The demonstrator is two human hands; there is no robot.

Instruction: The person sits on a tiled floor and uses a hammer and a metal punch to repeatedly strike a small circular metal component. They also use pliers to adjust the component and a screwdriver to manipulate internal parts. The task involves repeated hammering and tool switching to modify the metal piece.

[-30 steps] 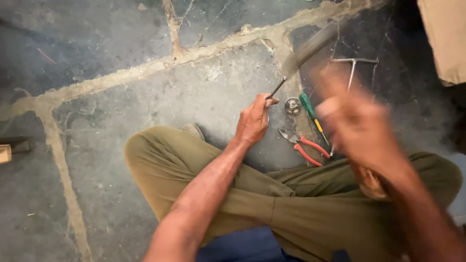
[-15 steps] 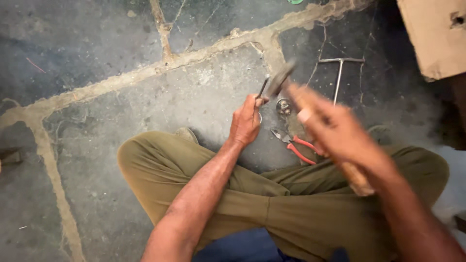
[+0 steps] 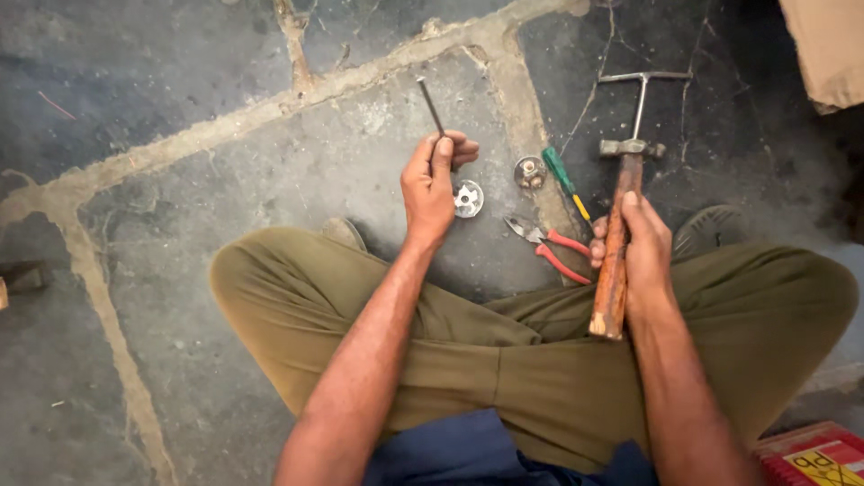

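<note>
The work surface was a grey stone floor (image 3: 180, 108) with pale mortar joints, on which the person sat cross-legged in olive trousers (image 3: 504, 360).

The left hand (image 3: 434, 184) was closed around one thin dark metal rod (image 3: 431, 106). The fingers (image 3: 461, 148) curled over the rod's lower end, and the rest of the rod projected up and away from the fingertips, clear of the floor. The right hand (image 3: 641, 247) was closed around the brown wooden handle of one hammer (image 3: 619, 225). The grip sat at mid-handle, and the steel head pointed away from the body.

On the floor between the two hands lay:
- two small round metal fittings: one silver disc (image 3: 468, 199) just beside the left hand, one darker piece (image 3: 530, 171) further out;
- one green-handled screwdriver (image 3: 564, 183);
- one pair of red-handled pliers (image 3: 549, 247), near the right hand.

One T-shaped metal bar (image 3: 641, 90) lay beyond the hammer head. A red box (image 3: 814, 454) showed at the lower right corner; its contents could not be determined.
</note>
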